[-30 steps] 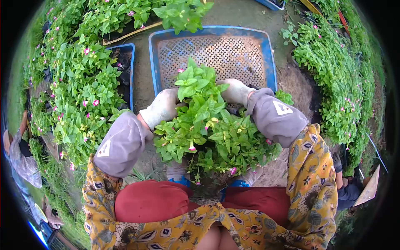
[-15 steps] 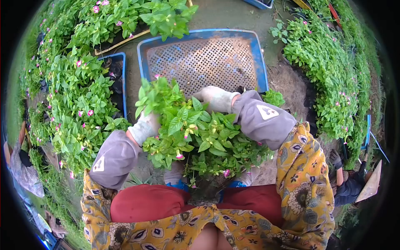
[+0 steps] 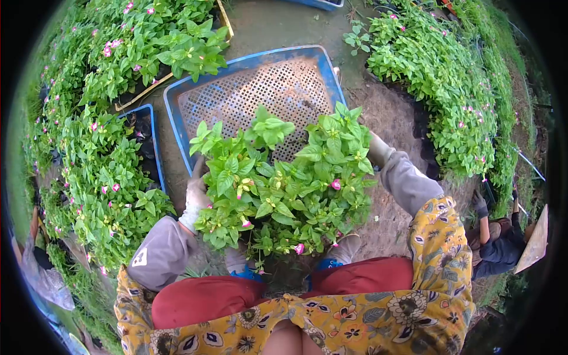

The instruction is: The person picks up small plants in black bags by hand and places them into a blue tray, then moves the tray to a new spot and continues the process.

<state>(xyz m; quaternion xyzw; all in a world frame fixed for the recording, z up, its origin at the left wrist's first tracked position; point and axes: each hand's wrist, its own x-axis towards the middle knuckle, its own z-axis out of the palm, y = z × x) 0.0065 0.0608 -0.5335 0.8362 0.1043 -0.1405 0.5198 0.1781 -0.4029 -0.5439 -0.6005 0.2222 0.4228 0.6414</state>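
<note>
A leafy clump of torenia-like flowering plants [image 3: 278, 198] with pink blooms fills the space before my knees. My left hand [image 3: 196, 194], in a whitish work glove, is at the clump's left side, near the close left corner of a blue crate [image 3: 179, 131]. Its visible fingers are stretched out along the leaves. On the far right of the clump, my gloved right hand [image 3: 378, 149] reaches in behind the foliage, which hides its fingers. The crate has a perforated, soil-stained bottom, and leaves cover its near edge.
Flowering plants in a blue tray [image 3: 155, 148] stand at left, with more plants [image 3: 171, 50] behind. A long plant bed [image 3: 438, 89] runs along the right. A co-worker in a conical hat [image 3: 534, 239] is at far right, and another person [image 3: 44, 266] at far left.
My right hand has moved from the crate's near edge out to the clump's right side. The leaves now spread wider and higher over the crate. The view has shifted and turned slightly.
</note>
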